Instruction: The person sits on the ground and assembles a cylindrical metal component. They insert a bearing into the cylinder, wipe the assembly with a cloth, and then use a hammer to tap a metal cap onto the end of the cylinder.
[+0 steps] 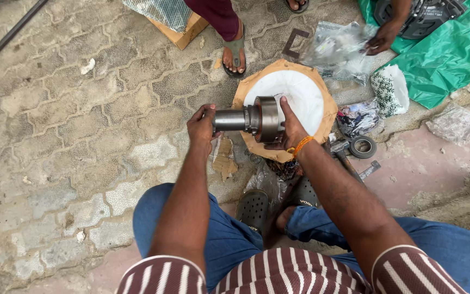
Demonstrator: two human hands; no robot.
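Observation:
I hold a heavy grey metal shaft with a wide cup-shaped end (248, 118) level in front of me. My left hand (201, 128) grips the narrow shaft end on the left. My right hand (289, 130), with an orange thread at the wrist, wraps the wide cup end on the right. The part hangs over a round white disc on brown cardboard (312, 103) lying on the paving.
Another person's sandalled foot (235, 51) and hand (382, 38) are at the top, by a green plastic sheet (447, 60) and clear bags (338, 49). A metal bearing ring (363, 147) lies at right. My sandalled feet (253, 209) rest below.

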